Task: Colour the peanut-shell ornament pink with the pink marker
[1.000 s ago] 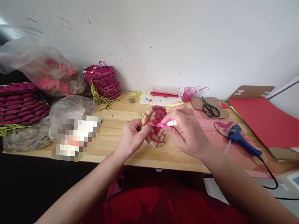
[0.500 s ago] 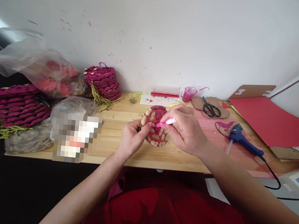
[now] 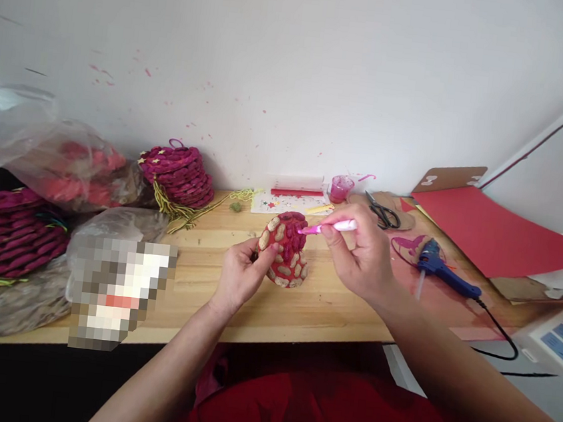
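My left hand (image 3: 242, 271) grips the left side of a round red craft piece (image 3: 285, 248) studded with peanuts in their shells, its thumb lying across the front. Some peanuts at the upper right are painted magenta; the others are still tan. My right hand (image 3: 360, 253) is closed around a paintbrush (image 3: 343, 225) with a white handle and a pink-stained front end. The brush tip touches the magenta peanuts. The craft piece is held above the wooden table (image 3: 203, 290).
Left: magenta peanut-covered crafts (image 3: 179, 175) with yellow yarn, and plastic bags (image 3: 80, 163). At the back: a cup of pink paint (image 3: 341, 188) and a star sheet (image 3: 282, 203). Right: black-handled scissors (image 3: 384, 215), a blue glue gun (image 3: 449, 272) with its cord, and red card (image 3: 501, 227).
My right hand has drawn back to the right, showing more of the brush, whose tip is now higher on the piece. The view has shifted, so the table appears lower and further left.
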`<state>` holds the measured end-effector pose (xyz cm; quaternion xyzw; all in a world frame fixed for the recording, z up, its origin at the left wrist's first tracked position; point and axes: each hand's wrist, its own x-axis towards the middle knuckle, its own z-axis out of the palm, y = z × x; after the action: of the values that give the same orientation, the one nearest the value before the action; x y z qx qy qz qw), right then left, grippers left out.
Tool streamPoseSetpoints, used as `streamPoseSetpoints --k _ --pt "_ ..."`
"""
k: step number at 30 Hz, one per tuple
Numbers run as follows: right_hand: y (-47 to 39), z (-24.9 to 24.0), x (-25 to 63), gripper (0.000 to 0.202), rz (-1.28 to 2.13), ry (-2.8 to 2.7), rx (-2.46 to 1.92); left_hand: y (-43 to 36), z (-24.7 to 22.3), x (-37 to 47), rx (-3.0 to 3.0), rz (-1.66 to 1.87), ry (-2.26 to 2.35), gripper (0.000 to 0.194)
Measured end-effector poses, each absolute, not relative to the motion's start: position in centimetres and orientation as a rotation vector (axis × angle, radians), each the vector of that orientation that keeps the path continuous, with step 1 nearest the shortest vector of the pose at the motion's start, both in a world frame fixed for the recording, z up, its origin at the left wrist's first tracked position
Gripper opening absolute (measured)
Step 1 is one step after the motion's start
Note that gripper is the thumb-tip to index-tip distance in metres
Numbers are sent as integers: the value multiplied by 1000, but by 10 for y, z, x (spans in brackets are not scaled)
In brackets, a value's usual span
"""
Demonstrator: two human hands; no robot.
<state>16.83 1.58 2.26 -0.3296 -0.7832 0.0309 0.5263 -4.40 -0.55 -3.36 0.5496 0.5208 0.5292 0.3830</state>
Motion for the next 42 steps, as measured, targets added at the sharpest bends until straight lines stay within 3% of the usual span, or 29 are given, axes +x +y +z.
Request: streamPoseSetpoints --k 9,13,21,30,42 --pt "102 26 231 17 204 -1555 -1153 53 -29 -47 747 1438 1218 54" --pt "152 36 247 11 66 -1510 -1430 72 -37 -37 722 1422 1169 57" --pt "215 37 230 27 -44 -1708 -2174 73 -58 -46 812 1429 1108 59" --pt "251 25 221 28 47 -1797 -2348 71 -47 -48 874 1387 1131 60" --pt "231 22 219 29 0 -1812 -2201 73 -47 -49 925 1365 1117 63"
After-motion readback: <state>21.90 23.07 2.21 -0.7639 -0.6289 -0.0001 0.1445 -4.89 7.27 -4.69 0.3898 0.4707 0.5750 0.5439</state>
